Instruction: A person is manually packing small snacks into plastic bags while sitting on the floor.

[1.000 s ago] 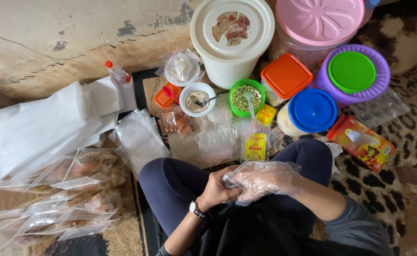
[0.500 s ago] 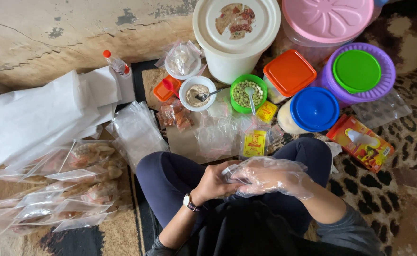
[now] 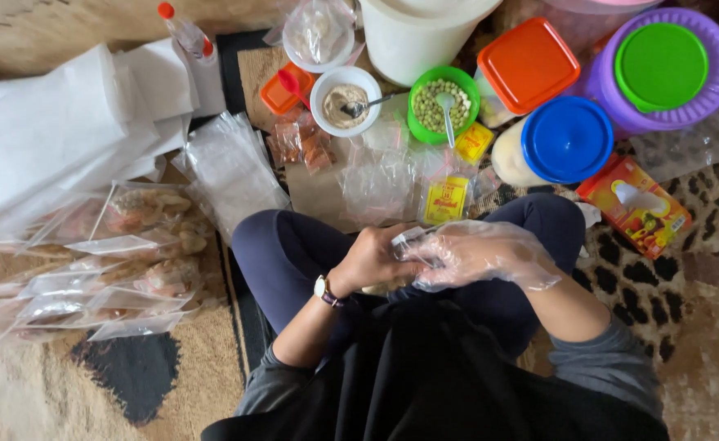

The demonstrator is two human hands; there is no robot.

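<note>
The fingers (image 3: 413, 245) of the bare left hand (image 3: 376, 260) pinch the edge of the thin clear plastic glove (image 3: 490, 260) that covers the right hand (image 3: 478, 255), over the lap; the right fingers lie loosely spread inside it, grasping nothing. The glove looks nearly on, crumpled at the fingertips and loose at the wrist, so the fitting seems almost done.

To the left on the patterned rug (image 3: 171, 376) lies a fanned row of filled clear plastic pouches (image 3: 122, 261), a sign that a good share of packing is behind. A pile of empty clear bags (image 3: 229, 167) beside the knee suggests more is left.

Just ahead of the knees lie two small yellow square sachets (image 3: 448, 198) with red marks on a flat clear sheet. Beyond them stand a white bowl of brown powder with a spoon (image 3: 345, 100), a green bowl of pale green peas with a white spoon (image 3: 443, 102), and a small orange tub with a red scoop (image 3: 284, 90). Further right are a blue-lidded round jar (image 3: 565, 139), an orange-lidded square box (image 3: 527, 65) and a purple tub with a green lid (image 3: 662, 65). A red and yellow printed carton (image 3: 633, 204) lies flat by the right knee. A stack of white paper (image 3: 65, 131) spreads out at far left.
</note>
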